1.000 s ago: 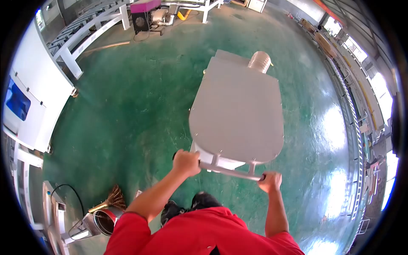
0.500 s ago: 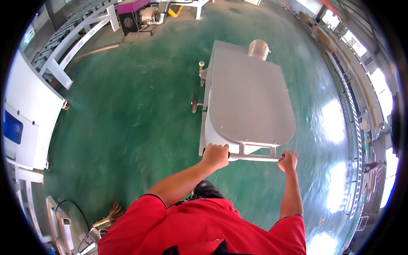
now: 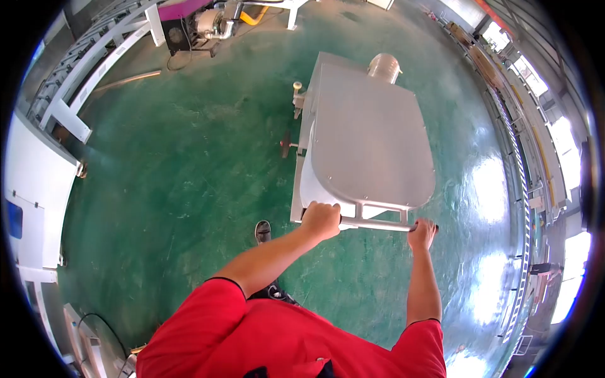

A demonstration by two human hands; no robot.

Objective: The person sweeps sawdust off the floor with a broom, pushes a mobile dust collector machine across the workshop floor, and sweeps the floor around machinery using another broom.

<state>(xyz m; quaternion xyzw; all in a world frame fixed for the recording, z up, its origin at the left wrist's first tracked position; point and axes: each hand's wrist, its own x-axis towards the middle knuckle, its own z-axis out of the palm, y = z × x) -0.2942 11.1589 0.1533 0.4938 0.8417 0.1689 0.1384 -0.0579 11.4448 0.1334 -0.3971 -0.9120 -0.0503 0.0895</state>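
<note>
A grey machine (image 3: 372, 138) with a flat, rounded top stands ahead of me on the floor. Its metal push handle (image 3: 378, 223) runs across the near side. My left hand (image 3: 322, 220) is wrapped round the handle's left end, and my right hand (image 3: 423, 234) grips its right end. A clear cylinder (image 3: 384, 68) sticks out at the machine's far end. On the left side of the machine are a small handwheel (image 3: 285, 145) and a knob (image 3: 297, 85).
White machine housing (image 3: 38, 189) stands at the left, with a white frame (image 3: 101, 79) beyond it. A motor unit (image 3: 209, 22) sits at the upper left. Railings and long material line the right wall. One of my shoes (image 3: 263, 231) shows on the green floor (image 3: 176, 183).
My foot has come forward into view left of the machine. The surroundings at the left have shifted left and down. Both hands keep their hold on the handle.
</note>
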